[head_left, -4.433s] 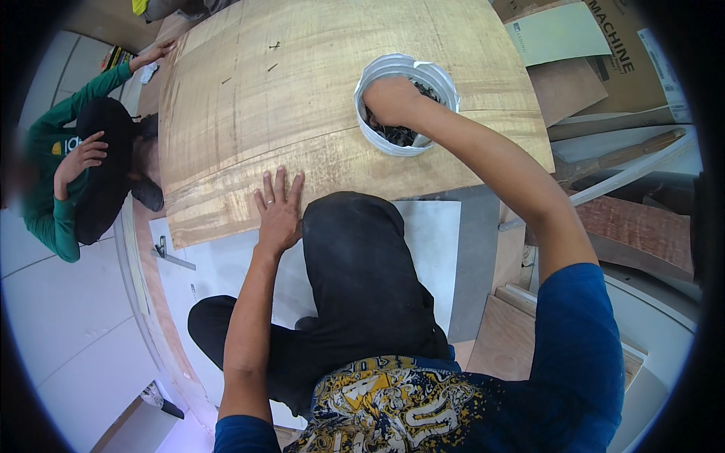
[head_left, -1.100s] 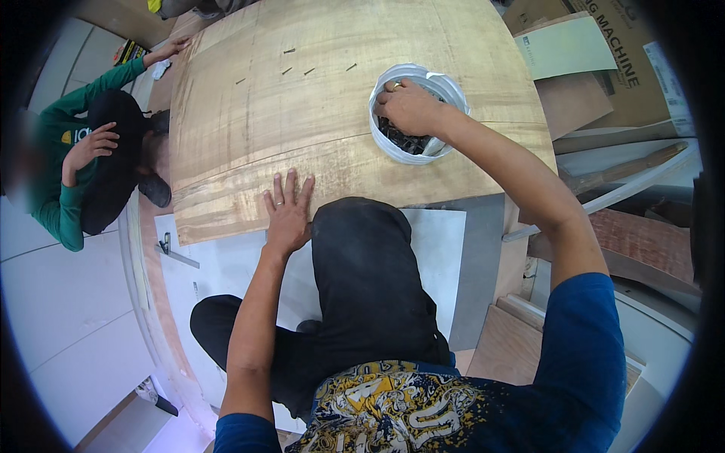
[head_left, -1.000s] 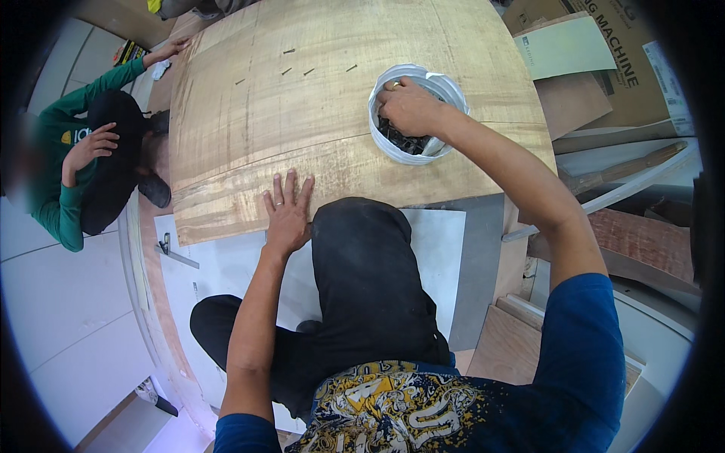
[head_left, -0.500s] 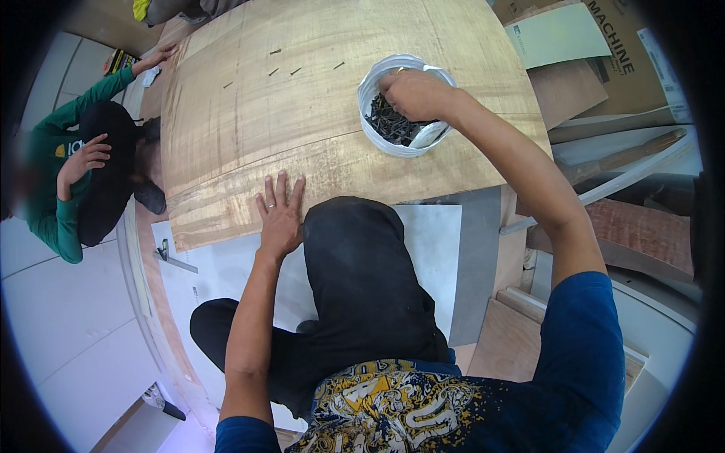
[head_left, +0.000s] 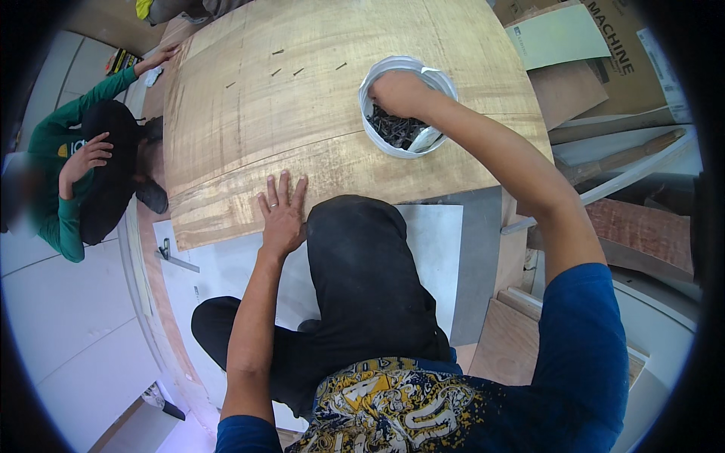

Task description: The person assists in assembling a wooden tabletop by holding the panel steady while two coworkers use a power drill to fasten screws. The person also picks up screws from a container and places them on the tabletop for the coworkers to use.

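Note:
My right hand (head_left: pixel 400 93) reaches down into a white round bucket (head_left: pixel 415 153), its fingers hidden inside. Dark screws (head_left: pixel 394 130) fill the bucket's lower part. The bucket stands on a pale wooden board (head_left: pixel 257 143), towards its right side. Flat on the board's near edge lies my left hand (head_left: pixel 284 219), fingers spread, a ring on one of them. Farther off, several single screws (head_left: pixel 298 72) lie scattered on the board.
A person in a green sleeve (head_left: pixel 64 211) sits at the left, one hand (head_left: pixel 156 57) on the board's far left corner. A metal square (head_left: pixel 178 261) lies by the near left corner. Wood offcuts (head_left: pixel 634 234) and a cardboard box (head_left: pixel 642 75) crowd the right.
My right hand has shifted slightly left inside the bucket, its fingers now out of sight. My left hand stays flat on the board.

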The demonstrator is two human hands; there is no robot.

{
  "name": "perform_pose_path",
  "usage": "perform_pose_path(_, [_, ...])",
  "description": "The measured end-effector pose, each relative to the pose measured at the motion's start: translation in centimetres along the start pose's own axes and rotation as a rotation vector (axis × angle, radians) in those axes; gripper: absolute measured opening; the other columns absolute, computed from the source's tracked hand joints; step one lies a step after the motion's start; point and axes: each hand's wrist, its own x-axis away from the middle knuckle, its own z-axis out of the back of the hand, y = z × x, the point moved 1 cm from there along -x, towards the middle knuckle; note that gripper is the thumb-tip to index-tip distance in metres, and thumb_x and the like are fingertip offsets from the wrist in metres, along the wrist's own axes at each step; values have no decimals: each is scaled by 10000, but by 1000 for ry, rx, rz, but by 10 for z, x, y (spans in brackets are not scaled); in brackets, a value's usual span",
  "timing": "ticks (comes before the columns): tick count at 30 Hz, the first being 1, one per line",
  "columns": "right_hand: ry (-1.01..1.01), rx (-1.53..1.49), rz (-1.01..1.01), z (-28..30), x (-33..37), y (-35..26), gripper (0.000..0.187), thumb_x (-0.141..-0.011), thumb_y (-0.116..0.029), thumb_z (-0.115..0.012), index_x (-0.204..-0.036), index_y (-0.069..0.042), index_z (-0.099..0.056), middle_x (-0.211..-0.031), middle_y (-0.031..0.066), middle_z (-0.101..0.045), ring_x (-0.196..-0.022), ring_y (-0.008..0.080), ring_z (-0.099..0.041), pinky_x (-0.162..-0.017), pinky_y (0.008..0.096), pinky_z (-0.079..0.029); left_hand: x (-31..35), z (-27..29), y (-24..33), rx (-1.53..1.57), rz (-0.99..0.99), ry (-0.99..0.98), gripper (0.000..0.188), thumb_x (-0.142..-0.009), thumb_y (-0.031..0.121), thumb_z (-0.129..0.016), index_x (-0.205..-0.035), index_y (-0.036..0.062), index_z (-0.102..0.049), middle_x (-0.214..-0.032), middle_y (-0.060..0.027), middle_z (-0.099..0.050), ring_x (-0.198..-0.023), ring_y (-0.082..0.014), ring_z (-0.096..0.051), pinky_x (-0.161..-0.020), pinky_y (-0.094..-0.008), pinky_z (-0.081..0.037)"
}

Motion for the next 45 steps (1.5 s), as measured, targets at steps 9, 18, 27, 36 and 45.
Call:
perform_pose_path(9, [-57,-102,90,-3,20,18,377,-844,-69,-633,-1145,-203,-817,-1266,159,-702,-1163,386,-687,-1054,541,-491,-2,3,4,18,-2,-11,912,-919,330,-732,-1688,249,-247,-1767,-194,-78,-1618,-476,17,-1254,-697,-30])
perform_pose_path(18, [-111,-143,-3,20,20,0,229,-857,-144,-658,-1027,-154,-811,-1122,140,-760,-1118,340,-701,-994,561,-474,0,6,4,8,9,-22,880,-930,288,-707,-1682,238,-255,-1763,-202,-91,-1615,-489,5,-1249,-706,-34])
perform_pose_path(27, [-90,118,-60,-1,-3,-36,175,-841,-176,-684,-936,-89,-802,-1024,149,-789,-985,342,-754,-996,556,-474,3,0,1,-10,9,5,925,-906,330,-748,-1683,240,-254,-1760,-203,-106,-1612,-493,-17,-1242,-717,-55])
perform_pose_path(36, [-112,189,-95,-13,-10,-36,217,-867,-211,-625,-911,-104,-809,-1010,155,-793,-994,319,-759,-972,552,-491,4,-10,-2,-24,7,60,1064,-808,272,-825,-1691,275,-231,-1765,-180,-115,-1614,-485,-42,-1244,-724,-80])
perform_pose_path(45, [-130,170,-207,-14,-12,-41,215,-862,-207,-632,-914,-97,-809,-1004,184,-784,-973,333,-762,-937,544,-484,7,-7,-6,43,13,103,1021,-803,299,-823,-1672,276,-289,-1760,-170,-139,-1620,-469,-24,-1234,-742,-77])
